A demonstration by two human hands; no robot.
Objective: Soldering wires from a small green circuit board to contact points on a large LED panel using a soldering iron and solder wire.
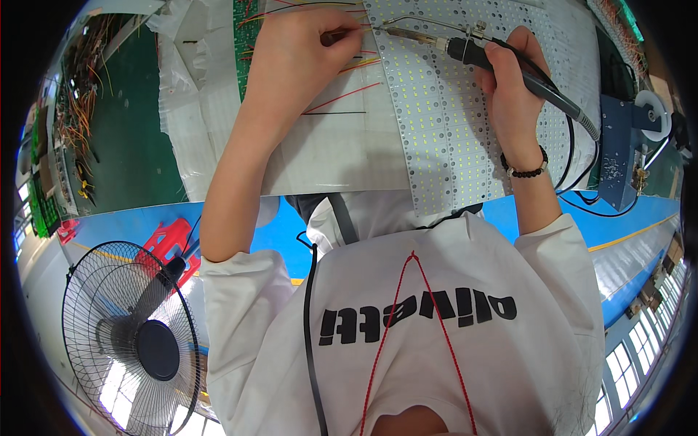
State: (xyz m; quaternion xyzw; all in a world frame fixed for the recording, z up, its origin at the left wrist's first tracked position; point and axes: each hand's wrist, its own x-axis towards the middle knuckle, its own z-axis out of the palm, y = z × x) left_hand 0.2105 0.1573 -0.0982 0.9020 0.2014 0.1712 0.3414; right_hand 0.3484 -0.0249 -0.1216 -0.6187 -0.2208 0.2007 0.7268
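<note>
My right hand (512, 91) is wrapped round a soldering iron (502, 67) with a thin metal feed tube (425, 22) clamped along it. The iron's tip points left and lies close to the fingertips of my left hand (298, 54). Those fingers are pinched on a thin wire, most of it hidden by the hand. Both hands are over the worktop, where a white LED panel (443, 131) with rows of small yellowish chips and round holes lies under the iron. Left of it, a green circuit board (242, 54) with red and black wires is partly covered by my left hand and forearm.
Loose red wire (349, 96) and black wire (338, 112) lie on the pale sheet (320, 156). At right stands a dark blue device (618, 152) with a white spool (652, 116) and cables. Wire bundles (76, 116) fill the left edge. A black fan (138, 341) stands lower left beside a red stool (169, 243).
</note>
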